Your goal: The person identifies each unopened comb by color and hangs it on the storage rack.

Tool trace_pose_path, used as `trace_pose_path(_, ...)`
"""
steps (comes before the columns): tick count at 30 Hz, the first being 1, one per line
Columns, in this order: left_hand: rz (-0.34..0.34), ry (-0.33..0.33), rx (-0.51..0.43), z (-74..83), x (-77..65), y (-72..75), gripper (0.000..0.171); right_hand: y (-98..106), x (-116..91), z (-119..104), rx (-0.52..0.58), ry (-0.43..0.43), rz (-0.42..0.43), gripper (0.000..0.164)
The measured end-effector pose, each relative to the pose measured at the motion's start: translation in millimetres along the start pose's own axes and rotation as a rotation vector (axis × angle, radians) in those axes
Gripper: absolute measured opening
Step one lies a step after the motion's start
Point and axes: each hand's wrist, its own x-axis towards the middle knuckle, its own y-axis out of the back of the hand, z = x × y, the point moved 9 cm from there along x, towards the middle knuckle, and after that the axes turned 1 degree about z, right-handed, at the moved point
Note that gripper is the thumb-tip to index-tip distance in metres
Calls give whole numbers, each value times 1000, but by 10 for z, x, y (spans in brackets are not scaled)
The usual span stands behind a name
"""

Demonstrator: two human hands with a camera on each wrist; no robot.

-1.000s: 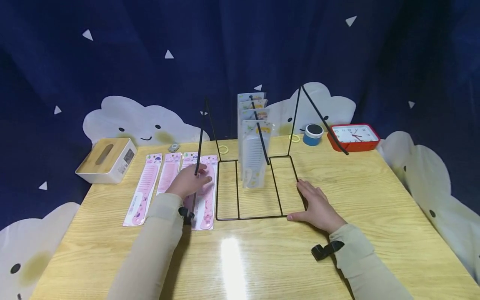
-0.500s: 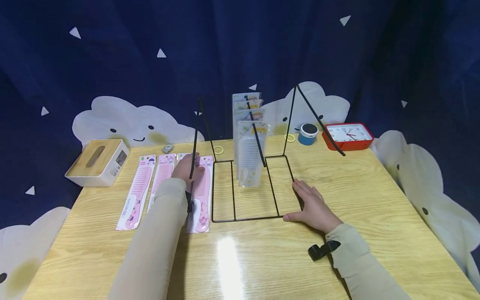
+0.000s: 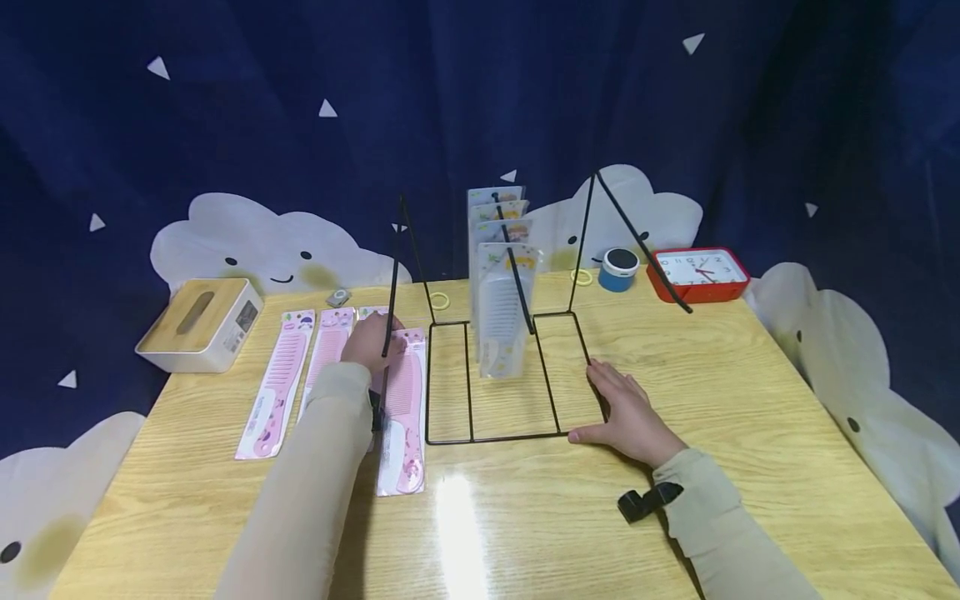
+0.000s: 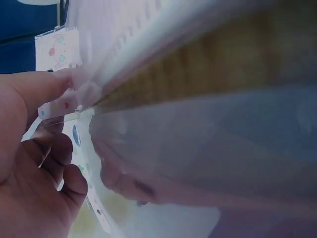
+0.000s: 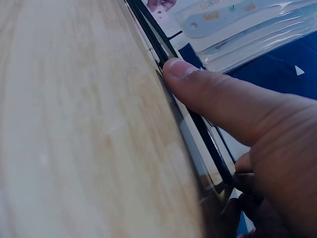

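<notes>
One pink packaged plastic comb (image 3: 402,408) is shifted nearer, pinched by left hand (image 3: 369,342) beside black wire rack (image 3: 469,392); three pink ones (image 3: 275,385) laid left, four pale combs (image 3: 501,317) hung; rack touched by right hand (image 3: 628,417), thumb and fingers apart.

A deep-blue curtain (image 3: 480,83) hangs behind the pale wooden table (image 3: 570,517), white clouds (image 3: 255,221) flanking the tabletop, and bright glare (image 3: 461,533) streaking its near side!
</notes>
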Motion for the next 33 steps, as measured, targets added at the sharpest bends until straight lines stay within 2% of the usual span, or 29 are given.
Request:
trace_pose_path(2, -1, 14, -44, 26, -92, 38, 18, -1, -2, 5, -1, 1, 1, 119)
trace_pose_path(8, -11, 168, -253, 15, -397, 78, 23, -6, -2, 26, -2, 1, 2, 120)
trace_pose_path(10, 11, 192, -329, 33, -484, 110, 21, -6, -2, 32, 0, -1, 3, 120)
trace_pose_path(13, 73, 187, -430, 120, -614, 214, 18, -5, 1, 40, -2, -4, 8, 120)
trace_pose_path(19, 215, 122, -572, 384, -923, 544, 15, -2, 8, 33, 6, 3, 10, 120)
trace_pose_path(23, 288, 42, -685, 595, -1143, 748, 13, 1, 8, 19, 9, 6, 11, 120)
trace_pose_path(27, 336, -55, -786, 841, -1381, 934, 11, -1, 6, 15, 6, 4, 10, 119)
trace_pose_path(33, 450, -255, -876, 1241, -1720, 1263, 5, 3, 7, 10, 0, 5, 10, 119)
